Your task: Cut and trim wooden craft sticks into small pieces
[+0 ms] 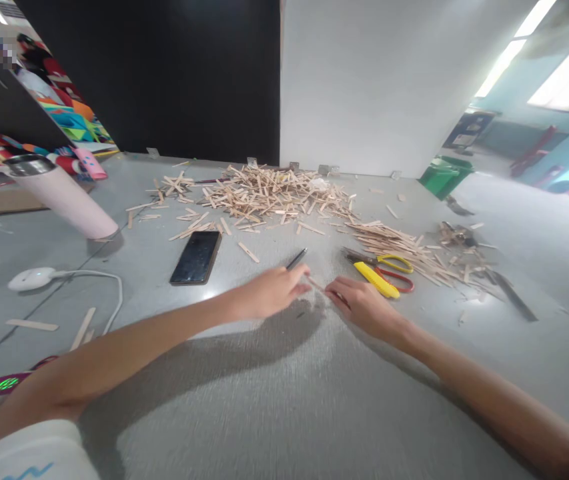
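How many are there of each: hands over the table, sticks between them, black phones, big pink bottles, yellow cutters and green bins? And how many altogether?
Left hand and right hand: 2
Stick: 1
Phone: 1
Bottle: 1
Cutter: 1
Bin: 1
Total: 7
The pile is too jumbled to count, so it's left out.

Sticks pale tan; phone black; bottle pale pink; bin green; tabletop grey.
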Demonstrator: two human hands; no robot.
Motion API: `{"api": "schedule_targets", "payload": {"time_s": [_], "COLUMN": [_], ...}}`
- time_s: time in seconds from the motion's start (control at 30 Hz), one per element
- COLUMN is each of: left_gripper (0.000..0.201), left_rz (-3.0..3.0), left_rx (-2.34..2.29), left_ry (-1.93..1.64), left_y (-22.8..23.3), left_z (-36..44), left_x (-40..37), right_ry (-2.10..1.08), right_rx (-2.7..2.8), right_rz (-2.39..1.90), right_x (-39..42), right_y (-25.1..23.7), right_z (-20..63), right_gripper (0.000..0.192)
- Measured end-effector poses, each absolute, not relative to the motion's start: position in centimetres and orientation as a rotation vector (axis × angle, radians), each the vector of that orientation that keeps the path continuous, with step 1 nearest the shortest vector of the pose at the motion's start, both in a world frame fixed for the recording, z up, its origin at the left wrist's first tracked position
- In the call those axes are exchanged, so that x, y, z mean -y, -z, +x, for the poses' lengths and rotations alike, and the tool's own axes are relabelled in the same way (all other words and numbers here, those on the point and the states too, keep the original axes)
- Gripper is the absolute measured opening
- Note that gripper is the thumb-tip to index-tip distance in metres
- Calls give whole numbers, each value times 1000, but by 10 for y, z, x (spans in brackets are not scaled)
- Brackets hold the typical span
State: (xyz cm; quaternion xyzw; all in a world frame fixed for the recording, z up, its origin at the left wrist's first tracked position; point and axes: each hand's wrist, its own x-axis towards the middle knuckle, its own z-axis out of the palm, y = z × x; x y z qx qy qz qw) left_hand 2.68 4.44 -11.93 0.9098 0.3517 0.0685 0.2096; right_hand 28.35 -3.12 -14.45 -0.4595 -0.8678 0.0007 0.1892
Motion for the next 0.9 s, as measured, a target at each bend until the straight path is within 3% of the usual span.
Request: {"api": "schedule_targets", "payload": {"time_s": [0.2, 0.43, 0.73, 0.87, 0.9], "left_gripper": [38, 38, 35, 31, 27], "left_rz": [2585, 2557, 2505, 2525, 2530], "left_rx": [-1478, -1525, -1350, -1341, -1354], "left_ry": [64, 351, 325, 84, -3], "left_y": [101, 107, 112, 99, 93], "left_z": [-14, -22, -19, -15, -13], "left_x": [-119, -132, -138, -128, -121], "right_ry": [266, 310, 135, 131, 149], "right_rx": [2168, 2153, 2675, 2786, 2790], "right_rz": [-1401, -1371, -989, -1007, -1048], "right_x": [13, 14, -41, -74, -79], "right_y": [168, 176, 140, 154, 157], "right_z": [309, 311, 267, 246, 246], "right_gripper": [33, 30, 24, 14, 19]}}
